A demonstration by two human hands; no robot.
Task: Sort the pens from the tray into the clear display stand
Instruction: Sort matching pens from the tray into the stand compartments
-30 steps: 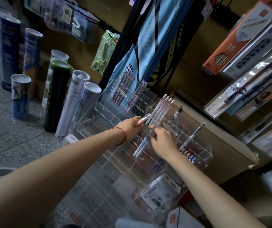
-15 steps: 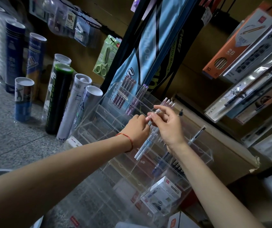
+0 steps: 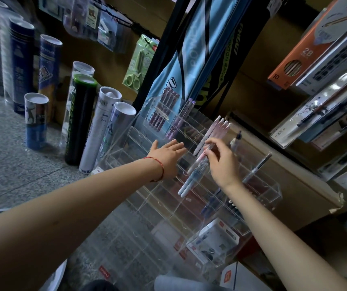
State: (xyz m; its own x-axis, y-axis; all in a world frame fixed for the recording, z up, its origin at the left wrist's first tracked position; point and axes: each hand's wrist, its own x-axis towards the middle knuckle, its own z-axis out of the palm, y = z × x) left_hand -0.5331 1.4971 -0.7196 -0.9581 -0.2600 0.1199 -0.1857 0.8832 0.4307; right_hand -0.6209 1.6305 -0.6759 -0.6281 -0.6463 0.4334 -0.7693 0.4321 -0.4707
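The left hand [image 3: 166, 158] lies flat against the front of the stand [image 3: 274, 191], its fingers straight and spread and holding nothing. Open clear cells run under its palm, to its left and back toward its wrist, as far as the stand's left edge. The right hand [image 3: 221, 164], just beside it, has its fingers curled and pinches the top of a pen [image 3: 200, 159]. The pen has a pale pink barrel and slants down and left from the fingertips into a middle cell. Just above that hand a row of pink pens [image 3: 218, 129] leans in its cell, close to the fingertips. Just below its fingers sit blue pens [image 3: 190, 180] with white ends. A white pen [image 3: 256, 166] stands apart to its right, near the stand's right wall. Tubes [image 3: 88, 120] stand well left of the left hand, with bare floor [image 3: 10, 164] further left. Boxes [image 3: 300, 49] jut out overhead, up and right of the right hand.
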